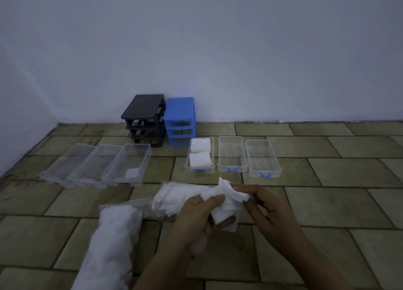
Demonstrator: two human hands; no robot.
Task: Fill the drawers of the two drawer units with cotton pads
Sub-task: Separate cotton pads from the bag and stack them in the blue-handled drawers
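Soft matt white cotton pads [226,202], clear glossy plastic drawers [232,154] — rough, dull stone-look floor tiles [327,200]

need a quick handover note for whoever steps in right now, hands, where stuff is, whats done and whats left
Left hand and right hand both grip a bunch of cotton pads.
Pad bags lie on the floor at left.
Black frame and blue frame stand by the wall, all six drawers out on the floor.
Done: leftmost blue-handled drawer holds two stacks.
Left: the two other blue-handled drawers, the three clear drawers, one with something small and pale inside.
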